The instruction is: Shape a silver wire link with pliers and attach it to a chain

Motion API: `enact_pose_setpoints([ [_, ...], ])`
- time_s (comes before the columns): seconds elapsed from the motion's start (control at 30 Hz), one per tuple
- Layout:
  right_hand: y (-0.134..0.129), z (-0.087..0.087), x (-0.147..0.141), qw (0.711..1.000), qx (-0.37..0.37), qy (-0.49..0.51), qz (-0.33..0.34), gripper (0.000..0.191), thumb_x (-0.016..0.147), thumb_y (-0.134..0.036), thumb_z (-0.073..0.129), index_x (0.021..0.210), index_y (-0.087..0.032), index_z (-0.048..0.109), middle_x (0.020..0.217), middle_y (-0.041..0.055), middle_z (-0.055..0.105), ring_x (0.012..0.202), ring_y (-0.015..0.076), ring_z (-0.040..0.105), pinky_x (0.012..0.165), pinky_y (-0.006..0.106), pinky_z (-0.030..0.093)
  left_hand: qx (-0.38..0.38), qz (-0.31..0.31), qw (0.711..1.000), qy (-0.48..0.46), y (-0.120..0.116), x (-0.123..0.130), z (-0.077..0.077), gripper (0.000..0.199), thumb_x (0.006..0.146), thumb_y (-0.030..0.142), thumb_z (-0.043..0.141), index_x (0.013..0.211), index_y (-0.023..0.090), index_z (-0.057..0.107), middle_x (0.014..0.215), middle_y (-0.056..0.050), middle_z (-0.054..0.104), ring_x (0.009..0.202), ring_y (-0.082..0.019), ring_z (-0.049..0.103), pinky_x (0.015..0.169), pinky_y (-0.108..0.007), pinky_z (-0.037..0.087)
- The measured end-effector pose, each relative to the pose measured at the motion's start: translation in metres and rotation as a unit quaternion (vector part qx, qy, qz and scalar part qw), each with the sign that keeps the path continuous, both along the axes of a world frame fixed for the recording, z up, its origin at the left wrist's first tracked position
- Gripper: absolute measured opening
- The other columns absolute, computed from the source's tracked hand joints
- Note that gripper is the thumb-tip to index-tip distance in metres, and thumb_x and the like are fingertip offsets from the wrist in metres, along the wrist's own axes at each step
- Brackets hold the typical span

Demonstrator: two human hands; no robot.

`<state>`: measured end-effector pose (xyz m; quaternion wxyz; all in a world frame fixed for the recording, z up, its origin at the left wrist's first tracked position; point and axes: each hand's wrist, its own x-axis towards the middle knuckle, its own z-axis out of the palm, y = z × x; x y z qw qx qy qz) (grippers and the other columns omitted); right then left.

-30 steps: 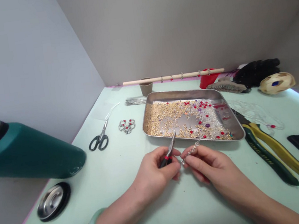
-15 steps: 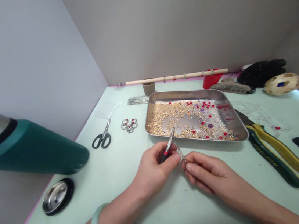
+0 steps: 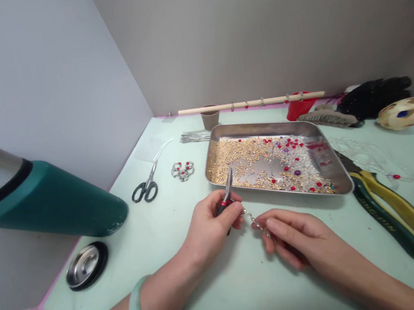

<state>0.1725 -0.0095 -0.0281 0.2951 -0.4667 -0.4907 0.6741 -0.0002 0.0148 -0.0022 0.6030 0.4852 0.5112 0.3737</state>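
Note:
My left hand [image 3: 215,215] is closed around small pliers [image 3: 227,188] with dark and red handles, their metal jaws pointing up toward the tray. From its thumb and fingertips a short beaded chain [image 3: 252,219] of clear and gold beads runs across to my right hand [image 3: 293,235]. There the thumb and index finger pinch the chain's other part, while the lower fingers curl loosely below. Just beyond both hands lies a metal tray [image 3: 280,196] holding gold, clear, red and purple beads. A beaded piece with red beads [image 3: 183,170] rests left of the tray.
Scissors [image 3: 146,186] and a teal bottle [image 3: 63,201] lie to the left, near a round lid [image 3: 86,266]. Large green and yellow pliers [image 3: 393,216] lie at right. Behind the tray, a wooden stick [image 3: 253,103] rests across a brown cup [image 3: 211,119] and a red cup [image 3: 298,108].
My hands have drawn slightly apart, showing more of the beaded chain between them. The small pliers in my left hand have tipped a little more upright. The whole view has shifted slightly.

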Motion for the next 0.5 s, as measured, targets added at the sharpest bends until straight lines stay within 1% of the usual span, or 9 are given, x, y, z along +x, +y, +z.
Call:
enact_pose_setpoints([
  [0.1, 0.001, -0.0011, 0.0001, 1.0, -0.011, -0.003, -0.002, 0.032, 0.08, -0.046, 0.058, 0.092, -0.016, 0.06, 0.064, 0.0004, 0.06, 0.039, 0.004, 0.035, 0.041, 0.021, 0.026, -0.008, 0.008, 1.0, -0.003, 0.0017, -0.0017, -0.0005, 0.016, 0.077, 0.027, 0.057, 0.086, 0.015, 0.052, 0.063, 0.0, 0.055, 0.061, -0.012, 0.053, 0.061, -0.026, 0.04],
  [0.17, 0.0016, -0.0019, 0.0002, 1.0, -0.015, -0.01, -0.003, 0.032, 0.079, -0.046, 0.06, 0.092, -0.016, 0.06, 0.063, 0.0, 0.06, 0.038, 0.0038, 0.035, 0.04, 0.021, 0.026, -0.015, 0.015, 1.0, -0.009, 0.0025, -0.0024, -0.0006, 0.016, 0.077, 0.027, 0.057, 0.086, 0.015, 0.052, 0.063, 0.0, 0.056, 0.061, -0.012, 0.053, 0.061, -0.026, 0.041],
  [0.3, 0.0026, -0.0021, 0.0013, 0.999, -0.01, -0.036, -0.008, 0.029, 0.083, -0.045, 0.056, 0.081, -0.017, 0.061, 0.062, -0.0002, 0.061, 0.036, 0.0033, 0.035, 0.039, 0.02, 0.025, -0.022, 0.026, 0.999, -0.022, 0.0036, -0.0036, -0.0013, 0.017, 0.077, 0.028, 0.057, 0.086, 0.015, 0.051, 0.064, -0.001, 0.056, 0.061, -0.012, 0.054, 0.061, -0.026, 0.04],
  [0.37, 0.0028, -0.001, 0.0026, 0.999, -0.009, -0.041, -0.014, 0.03, 0.084, -0.045, 0.053, 0.075, -0.017, 0.059, 0.059, -0.0013, 0.059, 0.036, 0.0031, 0.034, 0.039, 0.02, 0.024, -0.022, 0.024, 0.999, -0.033, 0.0038, -0.0044, -0.0016, 0.017, 0.077, 0.028, 0.058, 0.086, 0.015, 0.051, 0.065, -0.001, 0.056, 0.062, -0.012, 0.054, 0.061, -0.026, 0.04],
  [0.5, 0.0031, 0.0025, 0.0058, 0.999, -0.032, -0.012, -0.004, 0.035, 0.084, -0.049, 0.052, 0.068, -0.017, 0.055, 0.05, -0.0037, 0.051, 0.036, 0.0036, 0.031, 0.038, 0.02, 0.019, -0.011, 0.006, 0.998, -0.06, 0.0034, -0.0058, -0.0008, 0.018, 0.076, 0.029, 0.059, 0.086, 0.015, 0.052, 0.069, -0.001, 0.056, 0.064, -0.012, 0.054, 0.065, -0.027, 0.043],
])
